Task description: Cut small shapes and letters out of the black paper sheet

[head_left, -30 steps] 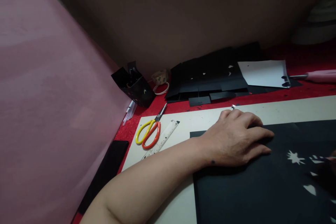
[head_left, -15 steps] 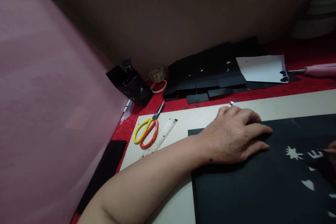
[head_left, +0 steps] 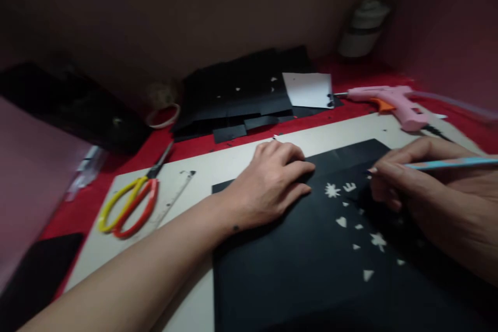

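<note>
A black sheet (head_left: 264,275) lies on a pale board, marked with small pale shapes: a starburst (head_left: 332,190), an E-like figure (head_left: 349,187), a heart (head_left: 341,222), a star (head_left: 377,241) and several triangles. Whether these are holes or pieces on top, I cannot tell. My left hand (head_left: 278,176) rests palm down on the sheet's upper left edge, fingers stretched out. Over the sheet's right part, my right hand (head_left: 424,192) pinches a slim light-blue pen-like tool (head_left: 447,164). Its end points left, close to the shapes; blur hides the exact tip.
Yellow-and-red scissors (head_left: 136,202) and a clear ruler (head_left: 171,202) lie on the pale board (head_left: 187,280), left of my arm. Black scraps (head_left: 233,83), a white card (head_left: 309,89) and a tape roll (head_left: 165,115) are behind. A pink glue gun (head_left: 397,101) lies back right.
My view has swung right, bringing the glue gun and most of my right hand into sight. My left hand stays flat on the black sheet.
</note>
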Demonstrator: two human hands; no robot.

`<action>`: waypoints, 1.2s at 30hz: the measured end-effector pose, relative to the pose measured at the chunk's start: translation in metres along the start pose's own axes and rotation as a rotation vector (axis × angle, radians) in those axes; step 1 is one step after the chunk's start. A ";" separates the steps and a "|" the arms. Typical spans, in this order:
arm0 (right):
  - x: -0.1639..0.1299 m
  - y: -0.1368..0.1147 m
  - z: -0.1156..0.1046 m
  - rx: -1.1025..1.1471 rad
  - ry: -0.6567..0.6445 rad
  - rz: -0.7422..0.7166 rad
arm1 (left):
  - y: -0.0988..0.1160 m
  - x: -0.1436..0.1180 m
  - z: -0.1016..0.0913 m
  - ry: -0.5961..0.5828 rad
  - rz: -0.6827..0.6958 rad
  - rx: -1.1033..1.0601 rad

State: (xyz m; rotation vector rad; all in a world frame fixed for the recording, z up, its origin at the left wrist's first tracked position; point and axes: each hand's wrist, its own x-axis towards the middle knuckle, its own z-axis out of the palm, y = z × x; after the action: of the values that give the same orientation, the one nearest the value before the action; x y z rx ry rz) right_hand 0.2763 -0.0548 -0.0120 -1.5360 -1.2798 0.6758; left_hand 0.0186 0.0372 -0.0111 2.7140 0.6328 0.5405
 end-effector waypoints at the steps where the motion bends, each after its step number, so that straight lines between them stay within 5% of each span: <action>1: 0.003 -0.009 0.003 0.024 -0.038 0.001 | -0.001 -0.001 0.000 0.012 0.009 -0.011; 24: 0.000 -0.022 0.006 0.175 -0.032 0.034 | -0.001 -0.001 -0.001 0.023 0.017 0.022; 36: 0.003 -0.039 0.003 0.196 0.117 -0.037 | -0.002 -0.002 -0.001 0.018 0.017 0.052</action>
State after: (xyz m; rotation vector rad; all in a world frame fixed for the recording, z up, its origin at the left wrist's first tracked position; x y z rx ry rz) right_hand 0.2591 -0.0524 0.0229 -1.3689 -1.1178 0.6581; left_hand 0.0157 0.0387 -0.0113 2.7683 0.6378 0.5612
